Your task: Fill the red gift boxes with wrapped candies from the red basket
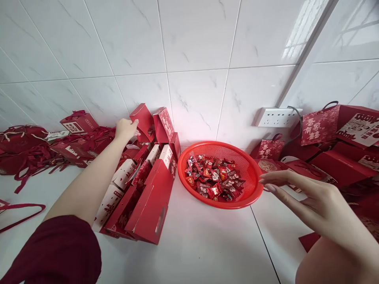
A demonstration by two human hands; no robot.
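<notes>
At the back of a row of red and white gift boxes (154, 197), my left hand (126, 130) is at the left edge of a tilted red gift box (143, 122). Its fingers are curled against that box; part of the grip is hidden. Another red gift box (164, 124) with pale lettering stands just right of it. My right hand (319, 197) is in the air by the right rim of a red plastic basket (251, 169), fingers stretched out and holding nothing. Wrapped candies (213, 177) in red and dark wrappers lie in the basket.
Red boxes with ribbons (85, 146) are heaped at the left along the tiled wall. More red boxes (343, 161) are piled at the right, below a white power strip (278, 117) with a dark cable. A ribbon loop (32, 207) lies on the white tabletop (195, 244).
</notes>
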